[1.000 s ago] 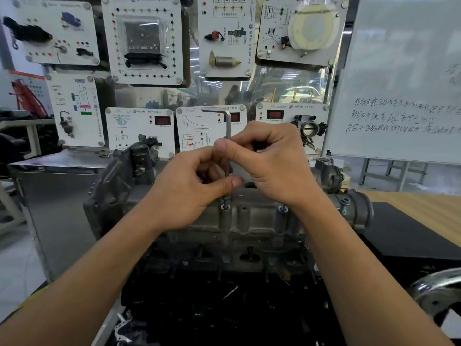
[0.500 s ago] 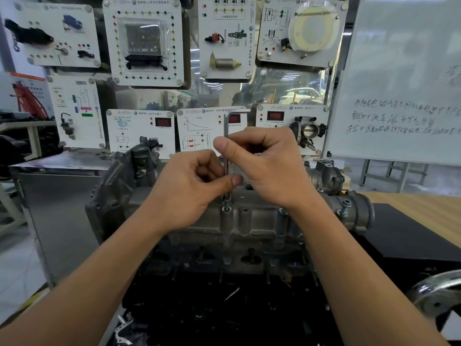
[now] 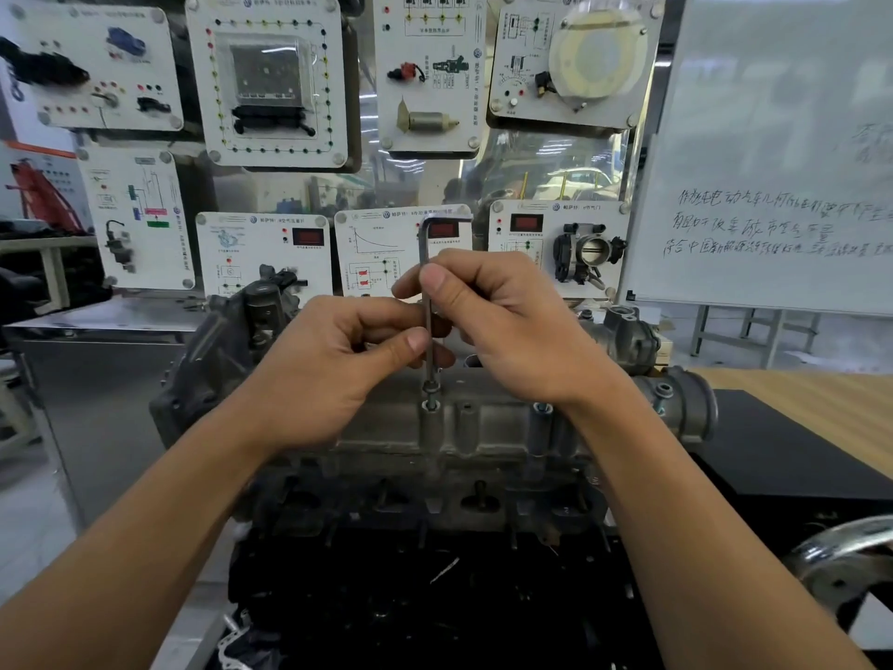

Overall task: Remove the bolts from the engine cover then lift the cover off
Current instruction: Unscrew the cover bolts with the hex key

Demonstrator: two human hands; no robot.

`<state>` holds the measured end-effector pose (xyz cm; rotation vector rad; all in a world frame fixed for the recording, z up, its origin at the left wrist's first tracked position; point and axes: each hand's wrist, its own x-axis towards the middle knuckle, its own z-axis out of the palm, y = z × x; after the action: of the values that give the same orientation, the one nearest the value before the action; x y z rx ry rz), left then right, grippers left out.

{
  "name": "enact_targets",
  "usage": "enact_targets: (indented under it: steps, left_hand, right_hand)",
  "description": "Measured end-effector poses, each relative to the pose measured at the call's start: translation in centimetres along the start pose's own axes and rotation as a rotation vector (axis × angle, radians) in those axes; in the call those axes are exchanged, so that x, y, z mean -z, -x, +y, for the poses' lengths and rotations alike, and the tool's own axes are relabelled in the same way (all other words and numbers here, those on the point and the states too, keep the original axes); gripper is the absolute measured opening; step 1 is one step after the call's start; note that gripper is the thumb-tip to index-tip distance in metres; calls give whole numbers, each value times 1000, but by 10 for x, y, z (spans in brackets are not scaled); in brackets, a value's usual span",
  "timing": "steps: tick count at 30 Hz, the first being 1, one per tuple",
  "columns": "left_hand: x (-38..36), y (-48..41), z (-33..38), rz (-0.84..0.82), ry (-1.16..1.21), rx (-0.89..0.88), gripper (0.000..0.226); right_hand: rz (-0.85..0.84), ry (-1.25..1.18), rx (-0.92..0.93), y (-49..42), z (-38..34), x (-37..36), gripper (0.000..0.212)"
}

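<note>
Steel hex key (image 3: 425, 244) upright, tip in bolt (image 3: 431, 387) | left hand (image 3: 328, 374), right hand (image 3: 512, 331) pinch it

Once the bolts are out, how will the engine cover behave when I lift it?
The engine cover looks like thick cast metal: probably stiff and heavy for its size. Its ribbed, dull surface should give grip. It is long, so one-handed lifting would likely tilt it.

A whiteboard (image 3: 773, 137) bearing handwritten notes stands beside white training panels (image 3: 270, 74) hung to its left, the nearest carrying a throttle body (image 3: 589, 249); below it lie a wooden tabletop (image 3: 821, 398), black mat (image 3: 783, 456) and chrome wheel (image 3: 841, 563).
</note>
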<state>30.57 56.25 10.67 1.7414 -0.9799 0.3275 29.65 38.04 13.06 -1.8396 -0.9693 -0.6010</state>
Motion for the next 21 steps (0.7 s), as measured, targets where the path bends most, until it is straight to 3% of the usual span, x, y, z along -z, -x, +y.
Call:
enact_targets:
  steps: [3,8,11,15,21]
  left_hand:
    - [-7,-2,0,107,-45,7,21]
    - [-14,-6,-1,200,-137,-14,34]
    - [-12,-4,0,136,-187,-18,20]
    - [-5,1,1,16,-78,-7,24]
    - [-10,-2,1,136,-130,-1,5]
  right_hand:
    - [58,-36,16,0,1,-2,21]
    - [180,-77,79,-3,1,-5,11]
    - [121,-92,61,-3,1,-3,16]
    - [26,-51,-35,-1,-2,-2,23]
    - [36,69,-34,-3,-7,4,22]
